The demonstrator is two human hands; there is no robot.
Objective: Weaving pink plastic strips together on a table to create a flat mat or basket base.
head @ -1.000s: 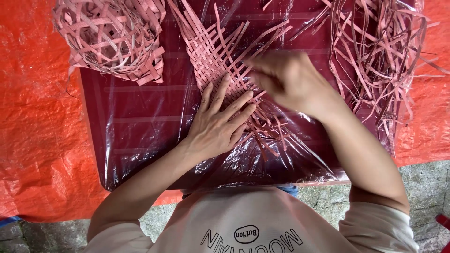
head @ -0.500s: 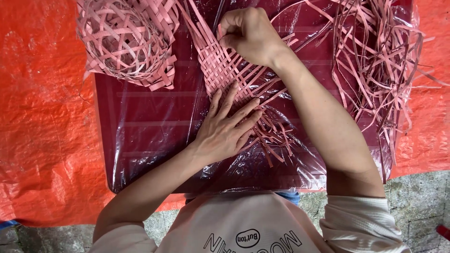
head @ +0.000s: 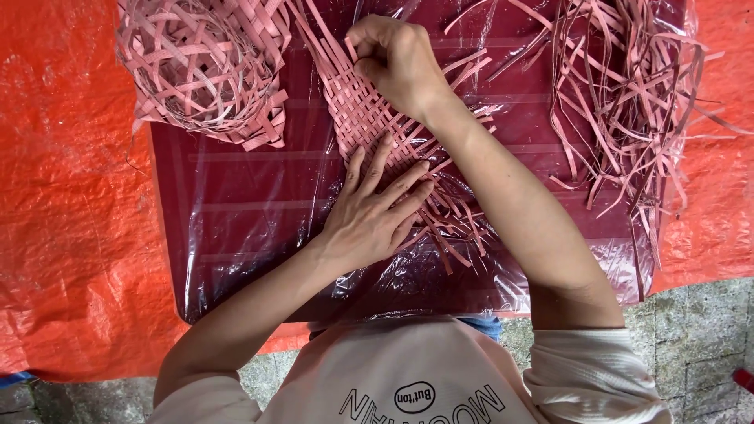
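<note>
Compared to half a second back, the right hand [head: 397, 59] is sitting at pretty much the same far end of the woven mat [head: 369, 118], fingers clenched and pinching a pink strip there. The left hand [head: 373, 212] is still lying flat with fingers spread, pressing the mat's near part onto the plastic-covered board [head: 236, 228]. The mat is looking tightly plaited mid-board, with loose ends fanning out. The pinched strip is mostly hiding under the knuckles.

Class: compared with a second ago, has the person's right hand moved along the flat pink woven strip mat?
Yes. The right hand has travelled from beside the left hand to the flat pink woven strip mat's far end.
</note>
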